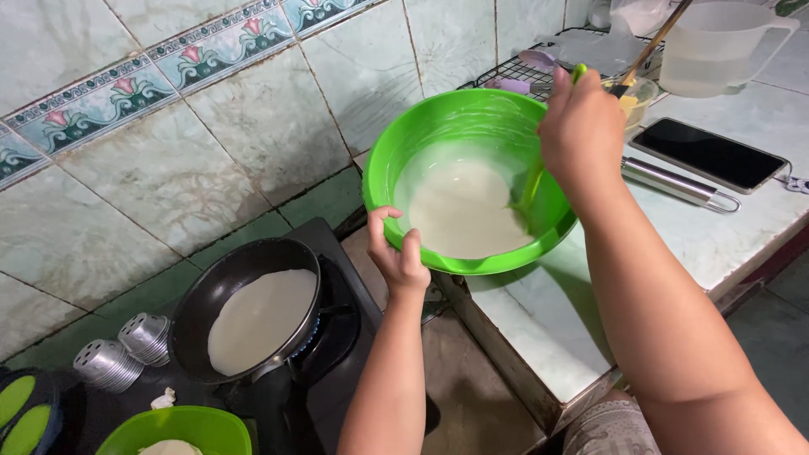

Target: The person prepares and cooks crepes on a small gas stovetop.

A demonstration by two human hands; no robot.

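While our left hand (399, 257) grips the near rim of the green bowl (447, 126) of pale batter, tilted above the counter edge, our right hand (580, 131) closes around a green ladle (531, 185) dipped inside; left, a black pan (221, 286) holds batter.

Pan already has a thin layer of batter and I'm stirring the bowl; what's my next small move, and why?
Probably keep stirring: the right hand has the green utensil in the batter, the left hand tilts the green bowl, and the pan is covered.
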